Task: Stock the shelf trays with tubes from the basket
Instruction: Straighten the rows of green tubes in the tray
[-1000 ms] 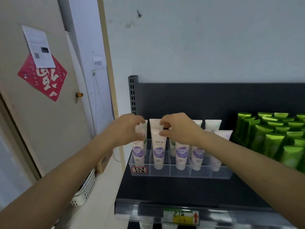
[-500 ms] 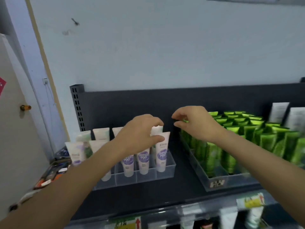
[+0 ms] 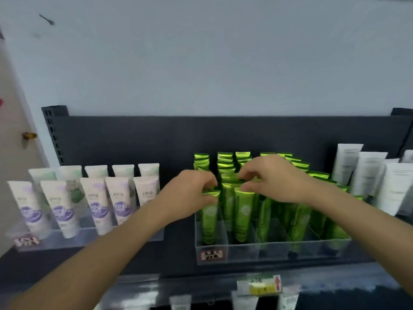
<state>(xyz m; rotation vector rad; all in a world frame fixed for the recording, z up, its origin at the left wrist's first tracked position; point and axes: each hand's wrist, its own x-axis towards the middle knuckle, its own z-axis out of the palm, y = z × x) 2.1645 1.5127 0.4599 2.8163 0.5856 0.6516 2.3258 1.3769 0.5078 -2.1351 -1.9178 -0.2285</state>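
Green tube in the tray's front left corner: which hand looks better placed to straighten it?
Left, probably. The left hand appears to pinch the crimped top of that green tube, while the right hand sits over tubes further right in the clear tray.

Bare shelf [image 3: 178,258] strip between trays [image 3: 279,251], green tubes [image 3: 242,211] packed tight behind

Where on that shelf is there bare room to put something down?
Bare dark shelf between the purple-tube tray and the green-tube tray, and along their fronts. Crowded: the green tubes, where the left hand and right hand reach.
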